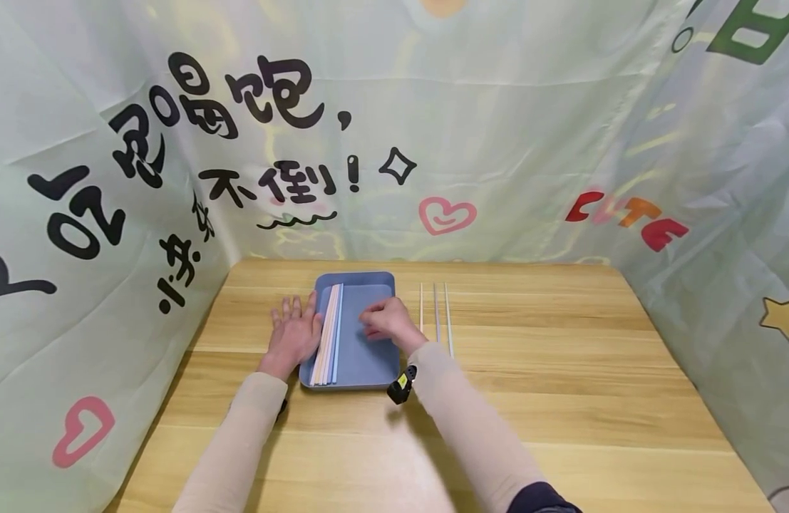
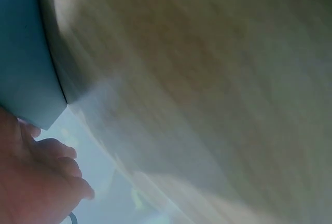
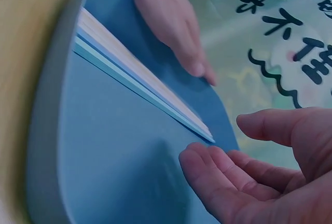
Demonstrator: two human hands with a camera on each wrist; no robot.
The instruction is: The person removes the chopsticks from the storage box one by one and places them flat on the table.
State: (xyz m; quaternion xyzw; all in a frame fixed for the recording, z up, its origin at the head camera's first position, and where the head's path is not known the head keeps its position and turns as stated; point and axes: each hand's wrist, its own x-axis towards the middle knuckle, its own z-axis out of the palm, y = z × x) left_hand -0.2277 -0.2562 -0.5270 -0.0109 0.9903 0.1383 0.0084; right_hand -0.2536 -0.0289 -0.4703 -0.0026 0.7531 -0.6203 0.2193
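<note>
Between hands [image 1: 294, 333] [image 1: 388, 318], sticks [image 1: 330, 335] in tray [image 1: 368, 363], nearer left one; both empty, fingers relaxed.

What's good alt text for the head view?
A left hand is at the left edge of a blue tray on a wooden table; the right hand is over the tray's right side. Thin pastel sticks lie in the tray's left half, three more sticks to its right.

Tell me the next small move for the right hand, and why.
Probably move the right hand left and pinch the rightmost stick in the tray: the hand looks empty, that stick has bare tray beside it, and the left hand at the tray's left edge may steady it.
</note>
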